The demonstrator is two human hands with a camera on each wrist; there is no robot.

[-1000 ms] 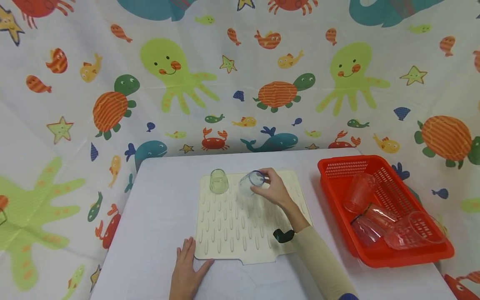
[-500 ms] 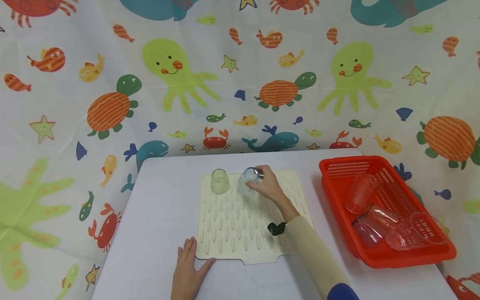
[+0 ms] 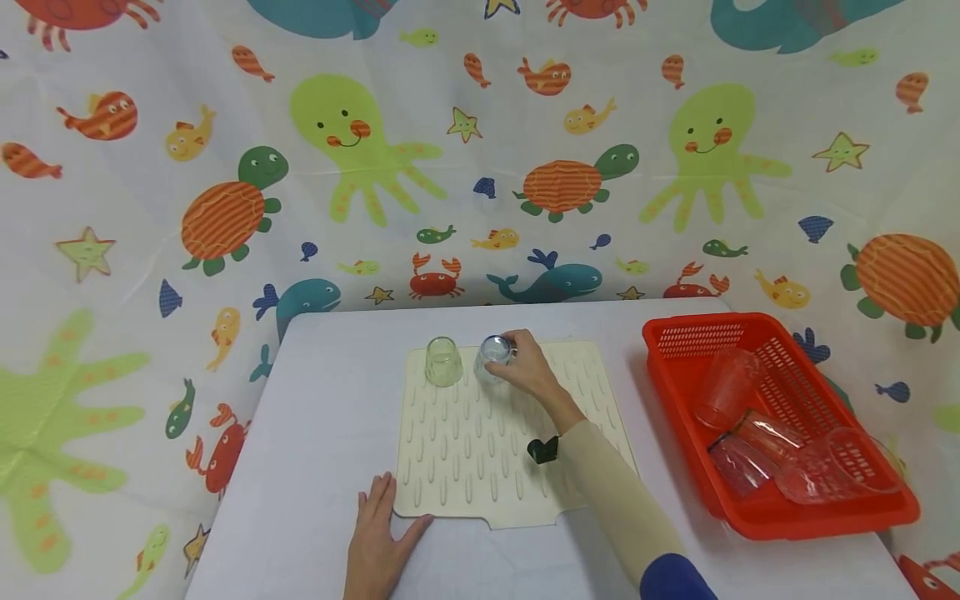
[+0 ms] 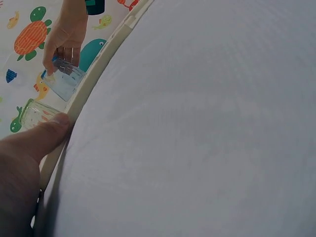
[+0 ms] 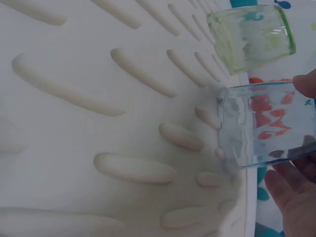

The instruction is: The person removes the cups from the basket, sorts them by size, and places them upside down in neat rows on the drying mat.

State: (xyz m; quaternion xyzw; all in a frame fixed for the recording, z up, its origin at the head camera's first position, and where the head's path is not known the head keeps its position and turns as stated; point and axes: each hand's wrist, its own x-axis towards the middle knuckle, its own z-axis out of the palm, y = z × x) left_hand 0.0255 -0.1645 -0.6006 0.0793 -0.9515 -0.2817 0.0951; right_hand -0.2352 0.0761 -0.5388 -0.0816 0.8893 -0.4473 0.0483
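A clear, blue-tinged glass [image 5: 261, 123] stands near the upper edge of a cream, ridged mat [image 3: 457, 442] lying flat at the frame's lower centre.

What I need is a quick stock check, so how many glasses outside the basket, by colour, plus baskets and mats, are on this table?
Green-tinted glass: 1
Blue-tinted glass: 1
Red basket: 1
Cream mat: 1
Total: 4
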